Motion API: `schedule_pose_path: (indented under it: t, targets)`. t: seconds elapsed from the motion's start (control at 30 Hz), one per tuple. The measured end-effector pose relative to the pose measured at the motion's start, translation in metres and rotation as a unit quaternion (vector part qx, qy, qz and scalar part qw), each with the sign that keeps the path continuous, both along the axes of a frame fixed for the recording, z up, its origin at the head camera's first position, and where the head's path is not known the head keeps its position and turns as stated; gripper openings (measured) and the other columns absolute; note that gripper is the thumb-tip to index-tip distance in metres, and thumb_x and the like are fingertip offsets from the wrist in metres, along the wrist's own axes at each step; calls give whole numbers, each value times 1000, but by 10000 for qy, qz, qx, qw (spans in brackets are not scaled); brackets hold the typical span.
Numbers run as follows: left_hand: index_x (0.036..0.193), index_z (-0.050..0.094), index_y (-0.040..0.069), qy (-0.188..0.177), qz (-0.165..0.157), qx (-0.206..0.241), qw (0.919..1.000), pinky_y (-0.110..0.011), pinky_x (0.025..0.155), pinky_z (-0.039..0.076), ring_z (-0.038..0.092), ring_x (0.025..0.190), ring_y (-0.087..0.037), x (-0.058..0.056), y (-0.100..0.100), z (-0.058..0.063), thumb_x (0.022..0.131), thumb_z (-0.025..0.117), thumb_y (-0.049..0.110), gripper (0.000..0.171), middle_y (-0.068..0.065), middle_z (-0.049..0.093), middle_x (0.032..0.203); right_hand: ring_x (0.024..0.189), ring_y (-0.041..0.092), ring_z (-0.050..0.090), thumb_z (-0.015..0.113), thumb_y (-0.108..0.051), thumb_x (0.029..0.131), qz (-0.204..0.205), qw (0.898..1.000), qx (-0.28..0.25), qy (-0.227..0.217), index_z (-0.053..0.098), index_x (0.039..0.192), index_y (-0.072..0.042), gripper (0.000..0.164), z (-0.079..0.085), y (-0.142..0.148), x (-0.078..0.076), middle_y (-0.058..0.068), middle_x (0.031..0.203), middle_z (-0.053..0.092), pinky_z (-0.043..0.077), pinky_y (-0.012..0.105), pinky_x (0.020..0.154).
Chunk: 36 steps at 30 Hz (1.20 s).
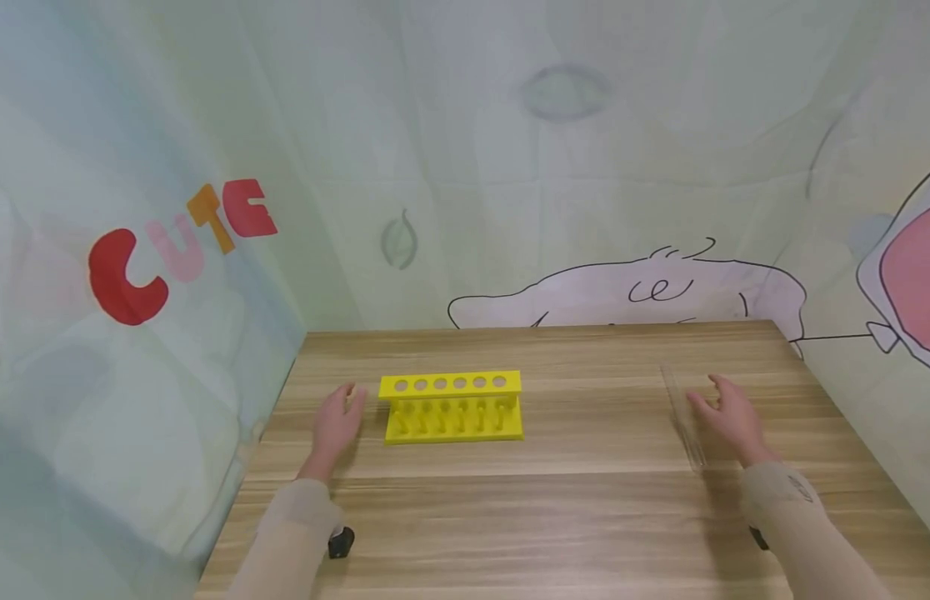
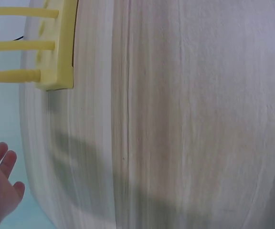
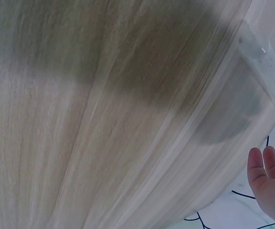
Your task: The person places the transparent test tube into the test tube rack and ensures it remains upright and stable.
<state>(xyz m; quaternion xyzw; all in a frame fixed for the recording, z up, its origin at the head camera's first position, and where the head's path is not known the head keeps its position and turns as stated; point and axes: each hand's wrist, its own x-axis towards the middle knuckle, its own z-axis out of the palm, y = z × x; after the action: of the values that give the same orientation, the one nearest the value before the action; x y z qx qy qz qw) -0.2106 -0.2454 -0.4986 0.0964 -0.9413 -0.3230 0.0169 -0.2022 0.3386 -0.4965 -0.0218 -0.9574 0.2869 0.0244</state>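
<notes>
A yellow test tube rack (image 1: 453, 429) with a row of round holes in its top bar stands on the table, left of centre. Just left of it is my left hand (image 1: 337, 427), fingers relaxed and nothing in them; the left wrist view shows this hand (image 2: 1, 183) below the rack's end (image 2: 56, 47). On the right, a clear glass test tube (image 1: 684, 421) lies lengthwise on the wood. My right hand (image 1: 735, 417) is beside the tube with thumb and fingers apart, holding nothing. In the right wrist view the fingers (image 3: 256, 167) extend loosely, with the transparent tube (image 3: 261, 62) above them.
The wood-grain table (image 1: 555, 533) ends at a back edge against a printed curtain (image 1: 465, 150). More curtain with coloured letters (image 1: 131, 283) hangs along the left side. A dark wrist device (image 1: 341, 542) shows at the left sleeve.
</notes>
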Motion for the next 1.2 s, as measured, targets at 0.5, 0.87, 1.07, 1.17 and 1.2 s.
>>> schedule_pose_path:
  t: [0.5,0.87,1.07,1.17,1.2]
  targets:
    - [129,37,2,200,269,840,9959,-45,97,35,43,116,-34,-9,20,1,95,25,44,56,-20,43,129,102,50,44,39,-43,91,-110,9998,-186,14,26,130,12,69,0,-9,-2,39,123,35,39,57,81]
    - [132,33,3,148,446,1158,9922,-46,97,35,41,118,-35,-13,31,-2,94,22,48,60,-21,42,130,102,50,45,39,-42,91,-145,9994,-282,-171,25,131,12,69,-1,-14,-9,39,123,34,39,57,83]
    - [130,35,4,272,502,1359,9891,-46,96,36,43,116,-34,-16,33,-11,92,23,51,61,-20,45,127,101,49,46,40,-40,92,-141,9993,-279,-222,24,130,14,68,-3,-16,-12,40,121,35,39,56,83]
    - [130,35,5,212,544,1460,9876,-46,96,36,42,117,-34,-17,35,-14,90,21,55,65,-19,44,128,107,50,42,39,-42,92,-161,9986,-339,-364,22,131,14,70,-3,-17,-13,40,123,33,36,57,87]
    - [130,35,6,191,582,1497,9868,-46,97,36,42,117,-33,-17,35,-15,90,22,56,66,-19,44,128,108,50,40,39,-43,91,-180,9982,-371,-437,21,131,14,72,-3,-17,-13,40,124,33,35,58,88]
